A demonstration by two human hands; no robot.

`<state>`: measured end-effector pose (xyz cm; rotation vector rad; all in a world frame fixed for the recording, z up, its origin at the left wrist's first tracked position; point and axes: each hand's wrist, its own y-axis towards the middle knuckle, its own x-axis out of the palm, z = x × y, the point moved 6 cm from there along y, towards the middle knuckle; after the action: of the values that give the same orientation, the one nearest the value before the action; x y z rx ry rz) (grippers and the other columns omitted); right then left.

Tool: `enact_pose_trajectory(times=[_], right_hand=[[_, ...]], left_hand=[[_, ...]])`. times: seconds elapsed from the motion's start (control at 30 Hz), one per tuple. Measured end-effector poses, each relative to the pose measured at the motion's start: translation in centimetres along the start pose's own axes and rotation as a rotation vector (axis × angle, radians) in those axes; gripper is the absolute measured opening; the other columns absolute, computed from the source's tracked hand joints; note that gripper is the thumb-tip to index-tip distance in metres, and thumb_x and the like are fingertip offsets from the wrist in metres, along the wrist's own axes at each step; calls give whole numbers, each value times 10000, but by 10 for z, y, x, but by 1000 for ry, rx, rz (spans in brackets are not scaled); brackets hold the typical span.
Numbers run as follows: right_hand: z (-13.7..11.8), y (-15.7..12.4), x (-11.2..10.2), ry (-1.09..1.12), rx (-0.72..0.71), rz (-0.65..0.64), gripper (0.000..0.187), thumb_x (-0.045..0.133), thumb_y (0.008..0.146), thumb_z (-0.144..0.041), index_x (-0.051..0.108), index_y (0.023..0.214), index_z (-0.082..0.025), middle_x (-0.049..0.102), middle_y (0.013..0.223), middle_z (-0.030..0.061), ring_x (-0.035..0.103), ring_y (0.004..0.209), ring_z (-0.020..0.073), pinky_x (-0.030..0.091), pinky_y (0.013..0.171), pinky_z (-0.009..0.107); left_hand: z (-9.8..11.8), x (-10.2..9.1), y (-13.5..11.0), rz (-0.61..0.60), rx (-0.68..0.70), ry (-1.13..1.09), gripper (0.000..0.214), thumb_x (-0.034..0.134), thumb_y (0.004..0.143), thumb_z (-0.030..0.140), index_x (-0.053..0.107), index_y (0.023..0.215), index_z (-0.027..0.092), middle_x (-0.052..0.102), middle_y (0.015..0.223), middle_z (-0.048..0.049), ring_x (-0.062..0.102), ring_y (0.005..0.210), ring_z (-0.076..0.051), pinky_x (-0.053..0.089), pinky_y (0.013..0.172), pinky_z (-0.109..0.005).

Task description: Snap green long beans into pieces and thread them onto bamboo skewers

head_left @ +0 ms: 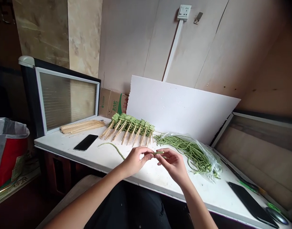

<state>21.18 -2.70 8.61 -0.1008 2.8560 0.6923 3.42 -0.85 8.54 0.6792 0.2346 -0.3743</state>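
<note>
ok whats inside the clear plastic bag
The clear plastic bag holds long green beans, some trailing out; those underneath are hidden by the top layer and crinkled plastic.

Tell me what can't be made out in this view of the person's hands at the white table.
All in the head view:
- Short green bean: the fingers of the left hand and right hand hide part of it.
- Long green beans: the plastic bag blurs those inside.
- Cardboard box: the white board hides its right end.
- Red bag: the picture's left edge cuts it off.
</note>
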Motion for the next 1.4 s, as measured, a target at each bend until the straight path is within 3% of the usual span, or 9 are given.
enact_pose_trajectory(times=[0.17,0.6,0.9,1.23,1.4], right_hand=[[-4,-3,-7,-162,-47,8,331,822,824,-459,771,1070,-243,767,1084,103,738,920,263,642,727,376],[-12,-6,0,-318,-148,-103,263,732,919,-489,741,985,-234,734,952,59,696,866,209,589,692,310],[-26,-16,7,-512,-478,-58,102,698,972,-332,736,1025,-253,690,876,64,592,821,214,537,678,349],[-22,-15,7,-529,-483,-21,42,658,992,-260,695,1001,-243,680,890,70,576,829,220,525,701,366],[-24,-17,10,-506,-468,-39,44,680,979,-264,702,1011,-242,677,883,69,572,843,221,521,699,356]], left_hand=[[-1,-2,-1,2,-7,50,277,638,997,396,798,1112,200,768,1107,-97,703,992,-226,546,873,-322],[5,2,-2,-74,23,154,191,655,995,312,790,1063,195,741,1032,-79,679,930,-201,519,819,-296],[7,4,-5,-93,161,262,188,615,1015,216,797,1057,187,700,923,-54,646,822,-171,485,753,-278],[4,-1,-4,-60,176,300,176,707,966,275,780,1103,191,749,1039,-81,698,922,-207,532,843,-310],[7,-4,-4,-62,194,305,124,690,975,252,799,981,192,743,946,-66,689,880,-199,528,827,-312]])
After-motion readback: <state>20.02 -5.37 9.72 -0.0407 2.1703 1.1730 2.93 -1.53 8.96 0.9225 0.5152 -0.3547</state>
